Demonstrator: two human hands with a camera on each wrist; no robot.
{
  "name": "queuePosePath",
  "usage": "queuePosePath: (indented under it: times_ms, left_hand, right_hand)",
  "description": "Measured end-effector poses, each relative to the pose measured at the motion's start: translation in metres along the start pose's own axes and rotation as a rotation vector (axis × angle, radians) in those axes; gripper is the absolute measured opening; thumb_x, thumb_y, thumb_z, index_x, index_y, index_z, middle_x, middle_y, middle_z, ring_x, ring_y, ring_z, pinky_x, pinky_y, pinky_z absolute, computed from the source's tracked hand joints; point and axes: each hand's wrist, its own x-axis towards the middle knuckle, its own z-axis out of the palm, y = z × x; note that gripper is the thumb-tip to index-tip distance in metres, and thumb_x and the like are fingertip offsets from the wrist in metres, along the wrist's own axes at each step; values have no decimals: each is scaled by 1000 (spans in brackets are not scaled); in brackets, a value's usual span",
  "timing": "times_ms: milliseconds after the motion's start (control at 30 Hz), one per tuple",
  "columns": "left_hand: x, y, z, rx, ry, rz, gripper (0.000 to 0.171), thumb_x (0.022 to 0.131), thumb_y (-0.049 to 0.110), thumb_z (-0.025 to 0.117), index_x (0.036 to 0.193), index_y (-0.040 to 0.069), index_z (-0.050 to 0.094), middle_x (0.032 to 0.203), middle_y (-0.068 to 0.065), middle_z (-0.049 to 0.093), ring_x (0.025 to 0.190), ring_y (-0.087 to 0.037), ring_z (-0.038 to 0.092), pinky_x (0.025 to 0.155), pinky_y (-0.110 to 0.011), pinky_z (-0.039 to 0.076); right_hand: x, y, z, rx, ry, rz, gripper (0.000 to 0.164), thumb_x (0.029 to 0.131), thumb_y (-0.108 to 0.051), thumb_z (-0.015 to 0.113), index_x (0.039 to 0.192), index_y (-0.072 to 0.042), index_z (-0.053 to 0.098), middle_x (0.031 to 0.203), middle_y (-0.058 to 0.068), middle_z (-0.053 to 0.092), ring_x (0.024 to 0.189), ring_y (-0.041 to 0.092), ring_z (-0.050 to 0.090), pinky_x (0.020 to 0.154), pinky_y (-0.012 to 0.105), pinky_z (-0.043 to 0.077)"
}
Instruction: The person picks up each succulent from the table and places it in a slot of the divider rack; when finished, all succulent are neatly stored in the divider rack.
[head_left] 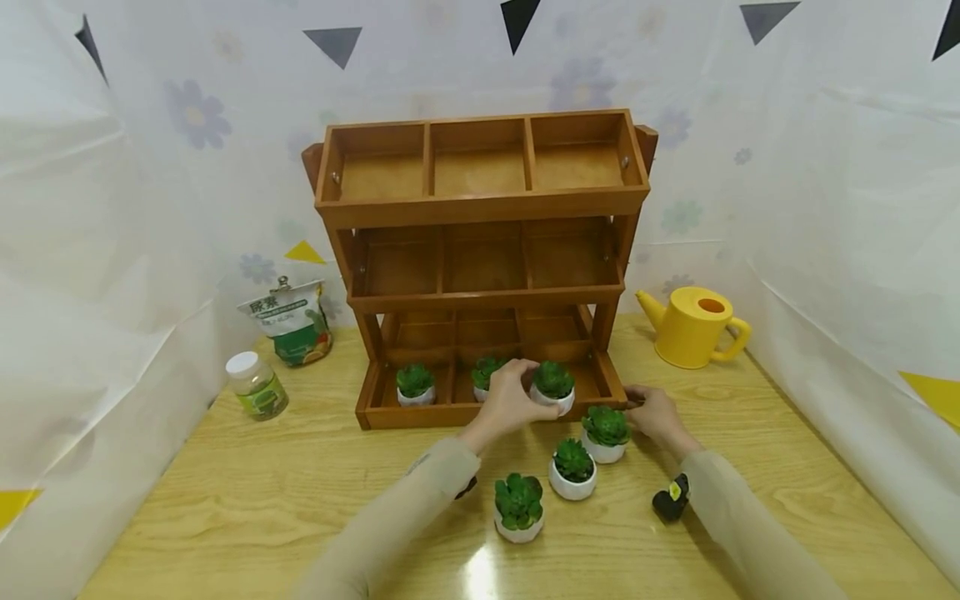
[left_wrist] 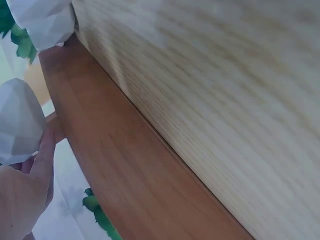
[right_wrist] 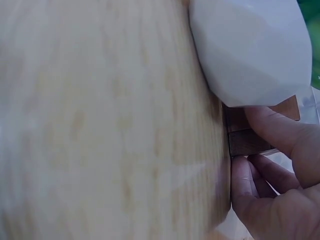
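Note:
My left hand (head_left: 512,398) grips a potted succulent (head_left: 553,385) by its white pot, at the front of the bottom tier of a brown wooden shelf (head_left: 480,302). In the left wrist view that white faceted pot (left_wrist: 19,122) sits between thumb and fingers, beyond the shelf's front board (left_wrist: 120,145). My right hand (head_left: 655,417) pinches the shelf's lower right front corner; the right wrist view shows thumb and fingers on either side of the wooden end (right_wrist: 247,142). Two potted succulents, one at the left (head_left: 416,383) and one in the middle (head_left: 486,372), stand in the bottom tier.
On the table before the shelf stand three potted succulents: one (head_left: 604,433) by my right hand, another (head_left: 573,469), and one nearest (head_left: 519,508). A yellow watering can (head_left: 690,329) is at right. A clipped bag (head_left: 296,323) and white-lidded jar (head_left: 257,386) are at left.

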Motion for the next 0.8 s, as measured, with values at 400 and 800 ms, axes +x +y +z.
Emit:
queuePosePath:
  times_ms: [400,800]
  left_hand:
    - [27,-2,15,19,63,-20,68,72,35,83,127,3,57,119,-11,60,109,-27,57,87,-34,52]
    - [38,1,18,43,13,-29,69,74,35,81,129,0,56,121,-15,58,113,-31,53,90,-37,51]
  right_hand:
    - [-1,-4,1,-10,13,-3,50,84,5,58,133,13,47,129,35,51,115,44,54,77,32,52]
    - [0,-3,1,-64,34,-8,44,84,3,61,127,12,54,122,32,57,108,41,57,83,44,52]
